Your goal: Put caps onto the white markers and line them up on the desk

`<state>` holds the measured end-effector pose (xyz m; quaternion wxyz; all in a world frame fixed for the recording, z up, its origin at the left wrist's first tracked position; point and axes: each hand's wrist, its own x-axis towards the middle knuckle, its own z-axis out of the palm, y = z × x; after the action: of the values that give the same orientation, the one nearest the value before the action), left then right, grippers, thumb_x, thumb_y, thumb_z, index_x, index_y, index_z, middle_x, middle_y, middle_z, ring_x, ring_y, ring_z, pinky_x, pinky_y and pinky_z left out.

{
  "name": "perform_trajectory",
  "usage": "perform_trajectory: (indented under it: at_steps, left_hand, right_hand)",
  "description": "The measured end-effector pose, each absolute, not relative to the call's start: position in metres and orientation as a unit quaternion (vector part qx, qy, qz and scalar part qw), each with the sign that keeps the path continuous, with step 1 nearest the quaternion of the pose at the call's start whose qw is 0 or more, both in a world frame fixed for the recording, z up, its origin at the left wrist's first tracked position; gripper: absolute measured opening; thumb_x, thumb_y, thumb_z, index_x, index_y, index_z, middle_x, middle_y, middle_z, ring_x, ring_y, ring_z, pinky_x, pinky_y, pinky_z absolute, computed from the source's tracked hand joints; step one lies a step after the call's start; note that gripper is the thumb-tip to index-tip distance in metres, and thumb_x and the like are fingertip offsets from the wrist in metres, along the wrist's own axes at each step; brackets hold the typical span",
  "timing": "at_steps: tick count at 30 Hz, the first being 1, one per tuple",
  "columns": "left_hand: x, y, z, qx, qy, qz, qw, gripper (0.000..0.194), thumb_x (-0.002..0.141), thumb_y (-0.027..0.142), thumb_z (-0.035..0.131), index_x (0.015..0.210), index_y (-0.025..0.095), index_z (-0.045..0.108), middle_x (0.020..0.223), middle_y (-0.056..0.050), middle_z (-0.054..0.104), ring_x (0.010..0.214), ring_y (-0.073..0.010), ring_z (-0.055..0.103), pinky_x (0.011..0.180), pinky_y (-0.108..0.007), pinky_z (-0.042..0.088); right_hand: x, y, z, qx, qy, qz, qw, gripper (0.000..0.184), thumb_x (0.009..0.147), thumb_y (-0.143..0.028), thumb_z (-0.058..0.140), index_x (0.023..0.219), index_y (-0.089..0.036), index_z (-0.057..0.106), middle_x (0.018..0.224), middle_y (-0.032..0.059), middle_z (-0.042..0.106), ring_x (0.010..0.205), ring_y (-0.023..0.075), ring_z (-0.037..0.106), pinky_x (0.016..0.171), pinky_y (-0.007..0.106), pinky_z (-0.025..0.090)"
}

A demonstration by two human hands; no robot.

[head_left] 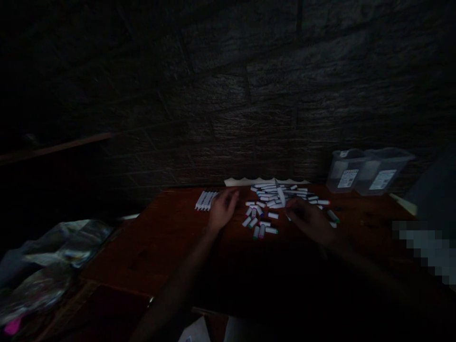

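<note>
In the dim head view, several white markers lie side by side in a neat row [204, 201] at the left of the wooden table. My left hand [223, 209] is at the right end of that row, its thumb and fingers apart and nothing visible between them. My right hand [309, 218] is closed on a white marker [280, 194], which sticks up at a tilt from the fingertips. Behind it and to its left spreads a loose pile of white markers [265, 194]. Short white caps [253, 222] with coloured ends are scattered between my hands.
Two clear plastic containers [342, 171] with labels stand at the back right against a dark block wall [228, 109]. A pale wavy-edged strip [245, 182] runs behind the pile. Crumpled clear plastic bags [67, 247] lie left of the wooden table [142, 251].
</note>
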<state>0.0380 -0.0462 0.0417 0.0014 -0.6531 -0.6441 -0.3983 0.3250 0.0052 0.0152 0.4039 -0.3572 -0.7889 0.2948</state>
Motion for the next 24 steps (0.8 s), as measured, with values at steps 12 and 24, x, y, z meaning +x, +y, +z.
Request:
perform_trajectory:
  at_steps: [12, 24]
  left_hand:
    - [0.098, -0.047, 0.032, -0.648, -0.521, -0.492, -0.258, 0.035, 0.088, 0.046, 0.058, 0.079, 0.016, 0.074, 0.077, -0.005, 0.074, 0.067, -0.0151, 0.065, 0.062, -0.024, 0.050]
    - [0.057, -0.041, 0.046, -0.552, -0.637, -0.513, -0.164, 0.034, 0.085, 0.047, 0.055, 0.078, 0.016, 0.067, 0.068, -0.002, 0.066, 0.063, -0.0140, 0.059, 0.060, -0.023, 0.045]
  right_hand:
    - [0.311, -0.011, 0.028, -0.322, -0.792, 0.365, 0.369, 0.018, 0.084, -0.040, 0.063, 0.084, -0.023, 0.069, 0.081, 0.0011, 0.073, 0.079, 0.0190, 0.067, 0.072, 0.031, 0.052]
    - [0.340, 0.012, 0.027, -0.408, -0.820, 0.199, 0.349, 0.029, 0.091, -0.042, 0.053, 0.106, -0.023, 0.069, 0.085, 0.0049, 0.073, 0.074, 0.0203, 0.067, 0.069, 0.033, 0.053]
